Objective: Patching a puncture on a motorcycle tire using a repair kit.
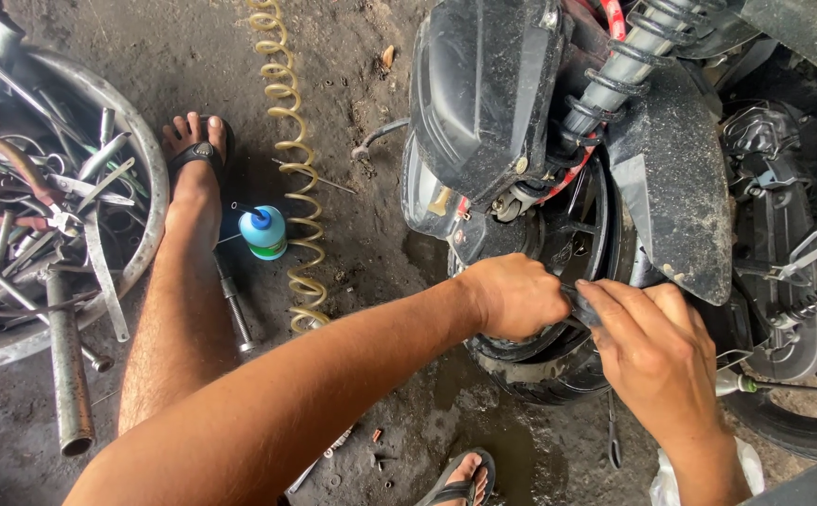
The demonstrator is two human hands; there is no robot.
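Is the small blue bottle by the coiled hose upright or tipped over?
Upright. The blue bottle stands on its base on the ground, nozzle up, beside the coiled hose and the sandalled foot.

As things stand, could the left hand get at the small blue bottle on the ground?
Probably yes: the blue bottle stands in the open beside the bare leg, with nothing over it. But the left hand is busy at the rear tyre and must let go first.

Dirty concrete floor (380, 262); on it a tool-filled basin (150, 159), blue bottle (265, 232), coiled yellow hose (296, 169), steel pipe (69, 375).
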